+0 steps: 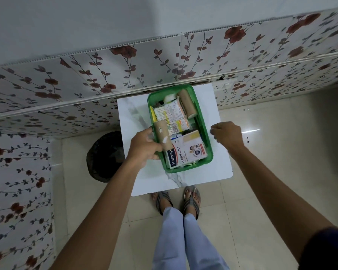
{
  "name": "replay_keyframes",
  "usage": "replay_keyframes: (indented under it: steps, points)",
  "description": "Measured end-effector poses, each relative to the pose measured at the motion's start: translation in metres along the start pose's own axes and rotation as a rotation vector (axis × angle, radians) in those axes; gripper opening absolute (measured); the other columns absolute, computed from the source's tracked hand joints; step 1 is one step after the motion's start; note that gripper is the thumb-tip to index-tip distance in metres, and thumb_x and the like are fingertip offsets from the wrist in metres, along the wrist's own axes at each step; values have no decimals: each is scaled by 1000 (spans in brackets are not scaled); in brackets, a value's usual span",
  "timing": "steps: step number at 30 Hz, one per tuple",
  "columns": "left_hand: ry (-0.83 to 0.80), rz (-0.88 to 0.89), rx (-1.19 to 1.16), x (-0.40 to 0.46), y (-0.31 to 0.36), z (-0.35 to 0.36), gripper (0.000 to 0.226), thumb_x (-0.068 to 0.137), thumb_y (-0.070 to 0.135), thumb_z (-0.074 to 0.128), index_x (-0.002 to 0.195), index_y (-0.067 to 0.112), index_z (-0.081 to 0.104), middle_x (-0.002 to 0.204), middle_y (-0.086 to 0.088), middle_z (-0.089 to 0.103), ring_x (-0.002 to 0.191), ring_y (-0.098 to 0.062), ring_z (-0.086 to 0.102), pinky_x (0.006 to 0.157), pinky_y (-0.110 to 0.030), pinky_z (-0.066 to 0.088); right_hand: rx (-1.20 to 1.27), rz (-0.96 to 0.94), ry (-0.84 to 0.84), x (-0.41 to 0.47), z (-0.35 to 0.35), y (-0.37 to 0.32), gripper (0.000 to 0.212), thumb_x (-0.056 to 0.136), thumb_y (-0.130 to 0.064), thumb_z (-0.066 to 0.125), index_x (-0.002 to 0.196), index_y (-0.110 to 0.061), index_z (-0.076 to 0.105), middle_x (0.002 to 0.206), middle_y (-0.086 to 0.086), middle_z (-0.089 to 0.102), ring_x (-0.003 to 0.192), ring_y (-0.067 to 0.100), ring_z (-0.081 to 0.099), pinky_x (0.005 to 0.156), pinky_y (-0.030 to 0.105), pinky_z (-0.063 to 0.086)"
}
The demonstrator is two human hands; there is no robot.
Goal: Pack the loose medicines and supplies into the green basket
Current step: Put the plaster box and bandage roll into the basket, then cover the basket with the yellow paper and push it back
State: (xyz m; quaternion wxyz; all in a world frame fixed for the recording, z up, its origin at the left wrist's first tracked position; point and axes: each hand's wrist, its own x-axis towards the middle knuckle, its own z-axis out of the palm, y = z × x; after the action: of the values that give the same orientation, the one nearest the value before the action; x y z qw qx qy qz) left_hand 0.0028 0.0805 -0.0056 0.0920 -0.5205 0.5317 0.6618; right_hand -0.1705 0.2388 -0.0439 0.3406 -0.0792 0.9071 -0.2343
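- Left hand (144,147) clamped on brown roll (163,137) at green basket (208,145) edge, centre frame.
- Right hand (227,136) empty, loosely curled, beside basket.
- Worktop (131,117) shows nothing loose; packing judged near done; next, seat roll.

The green basket (206,131) sits full: a Hansaplast box (185,151) at its near end, brown rolls (188,104) at the far end, cotton-bud packets (171,115) between.

Both arms extended forward and down, bare to the elbow. Left hand (144,146) turned palm inward, fingers curled in a grip, thumb toward the body. Right hand (227,137) held free, back upward, fingers loosely bent, touching nothing. Hands well apart, at like height.
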Motion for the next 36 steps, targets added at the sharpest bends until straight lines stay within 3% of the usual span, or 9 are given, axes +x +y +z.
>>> replay_keyframes:
  steps: [5, 10, 18, 21, 23, 27, 31, 34, 36]
  points:
    - [-4, -19, 31, -8, 0, -20, 76, 73, -20, 53, 139, 16, 38, 109, -22, 63, 91, -33, 63, 71, -44, 55, -304, -62, -53, 3, 25, -6, 39, 83, -34, 61, 106, -3, 60, 105, 19, 67, 94, 35, 61, 76, 34, 47]
    - [20, -18, -31, -18, -11, -50, 71, 72, -20, 54, 134, 15, 46, 98, -18, 68, 79, -28, 67, 56, -34, 60, -407, -128, 0, -4, 53, -11, 17, 87, -9, 48, 97, 1, 57, 99, 22, 65, 87, 38, 63, 65, 32, 44]
    - [99, -3, -83, -12, -17, -51, 74, 72, -22, 53, 137, 12, 42, 93, -17, 68, 77, -26, 67, 55, -33, 60, -177, -215, 266, -25, -16, -31, 25, 82, -20, 52, 92, -1, 66, 87, 19, 70, 73, 31, 61, 69, 38, 54]
    - [115, -16, -142, -8, -22, -30, 76, 72, -22, 52, 138, 14, 40, 98, -16, 66, 76, -22, 65, 53, -30, 59, -186, -384, 424, -52, -30, -47, 27, 77, -29, 58, 88, -5, 64, 84, 14, 68, 66, 24, 56, 61, 30, 45]
    - [113, -18, -190, -8, -24, -17, 76, 74, -20, 55, 139, 15, 37, 97, -14, 66, 74, -19, 65, 53, -28, 58, -190, -455, 394, -72, -22, -60, 26, 75, -33, 60, 85, -9, 58, 79, 10, 65, 62, 23, 53, 59, 30, 42]
    - [79, -33, -213, -8, -25, -8, 57, 82, 7, 59, 135, 23, 44, 102, -11, 68, 89, -27, 67, 78, -40, 57, -248, -521, 221, -102, 18, -68, 40, 77, -40, 61, 95, -9, 43, 81, 11, 61, 72, 33, 57, 55, 34, 40]
    - [83, -49, -296, -8, -16, -9, 40, 93, 38, 45, 129, 22, 51, 128, -9, 58, 111, -31, 58, 96, -49, 48, -255, -616, 132, -96, 44, -63, 43, 87, -35, 55, 121, -8, 47, 110, 13, 62, 100, 32, 55, 75, 39, 47]
    - [99, 1, -334, -6, -9, -10, 38, 94, 39, 41, 128, 23, 51, 126, -9, 59, 107, -27, 60, 92, -47, 51, -413, -619, 134, -78, 47, -58, 43, 88, -31, 54, 127, -15, 44, 124, 11, 55, 112, 30, 45, 94, 40, 40]
    - [107, 25, -315, -2, -7, -11, 40, 94, 38, 41, 132, 24, 47, 126, -9, 60, 109, -26, 60, 92, -46, 51, -422, -545, 197, -65, 42, -56, 60, 77, -40, 66, 128, -20, 41, 134, 11, 43, 123, 32, 34, 101, 46, 33]
